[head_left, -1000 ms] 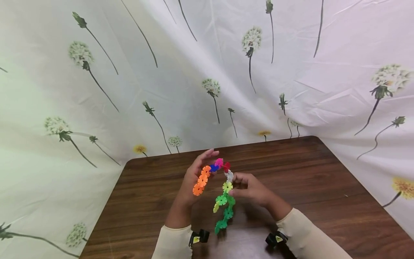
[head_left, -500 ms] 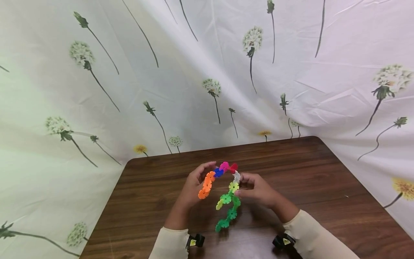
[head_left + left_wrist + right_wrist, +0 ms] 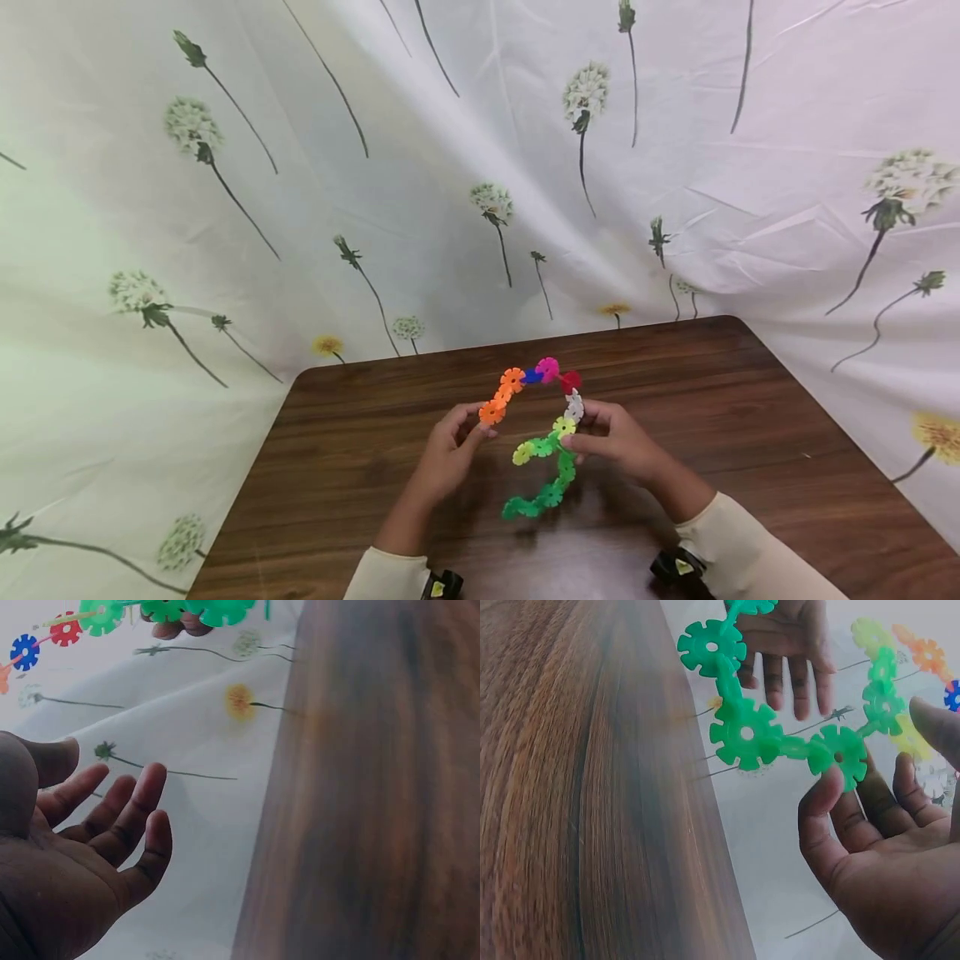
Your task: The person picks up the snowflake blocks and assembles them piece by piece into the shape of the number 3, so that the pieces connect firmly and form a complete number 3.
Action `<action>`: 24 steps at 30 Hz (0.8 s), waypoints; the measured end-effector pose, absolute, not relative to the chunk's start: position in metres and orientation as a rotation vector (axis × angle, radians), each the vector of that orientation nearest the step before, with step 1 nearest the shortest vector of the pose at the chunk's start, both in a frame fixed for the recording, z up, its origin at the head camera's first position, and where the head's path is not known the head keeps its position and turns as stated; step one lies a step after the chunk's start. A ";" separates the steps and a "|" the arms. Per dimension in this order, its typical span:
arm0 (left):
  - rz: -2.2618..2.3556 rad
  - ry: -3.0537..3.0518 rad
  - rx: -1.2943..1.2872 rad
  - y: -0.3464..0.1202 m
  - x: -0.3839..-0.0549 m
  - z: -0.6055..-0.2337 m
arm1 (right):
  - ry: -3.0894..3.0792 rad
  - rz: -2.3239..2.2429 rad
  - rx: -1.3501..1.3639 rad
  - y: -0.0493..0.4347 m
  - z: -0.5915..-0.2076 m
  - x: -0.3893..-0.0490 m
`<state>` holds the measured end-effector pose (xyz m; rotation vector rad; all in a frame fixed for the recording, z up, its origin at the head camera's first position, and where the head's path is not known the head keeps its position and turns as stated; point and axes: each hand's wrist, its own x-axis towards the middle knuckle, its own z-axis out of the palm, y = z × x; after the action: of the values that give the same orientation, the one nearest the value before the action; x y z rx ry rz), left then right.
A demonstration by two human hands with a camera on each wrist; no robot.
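Observation:
A curved chain of interlocking plastic flower discs [image 3: 552,495] hangs above the table in orange, blue, pink, red, white, yellow and green. My right hand [image 3: 626,443] pinches it near the white and yellow-green discs, thumb in front. In the right wrist view, fingers of that hand reach a green disc [image 3: 838,756]. My left hand [image 3: 444,457] is by the orange end disc [image 3: 492,412], which overlaps its fingertips in the head view. The left wrist view shows the left hand [image 3: 90,840] with loosely bent fingers around nothing, the discs higher up. A short yellow-ended green branch [image 3: 522,452] points left.
The dark wood-grain table [image 3: 337,467] lies under both hands. A white cloth [image 3: 420,167] printed with dandelions hangs behind and beside it. Black straps with small cameras [image 3: 678,567] sit on the wrists over cream sleeves [image 3: 750,550].
The chain has shifted right with my right hand, its orange end swinging up and right. My left hand has come out from behind the chain to its left side, fingers lower.

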<state>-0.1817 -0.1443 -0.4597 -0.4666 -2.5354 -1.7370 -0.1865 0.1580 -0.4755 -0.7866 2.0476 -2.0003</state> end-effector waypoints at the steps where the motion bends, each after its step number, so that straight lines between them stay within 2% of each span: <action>1: -1.728 -2.536 -0.456 -0.145 -0.181 -0.462 | 2.060 -1.998 -0.757 0.159 -0.475 -0.186; 24: -1.732 -2.401 -0.231 -0.174 -0.162 -0.496 | 2.175 -1.985 -0.287 0.153 -0.474 -0.191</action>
<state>-0.1619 -0.1743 -0.4963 -0.2311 -2.4014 -1.7321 -0.1914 0.1532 -0.4738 -0.2874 2.1754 -1.9851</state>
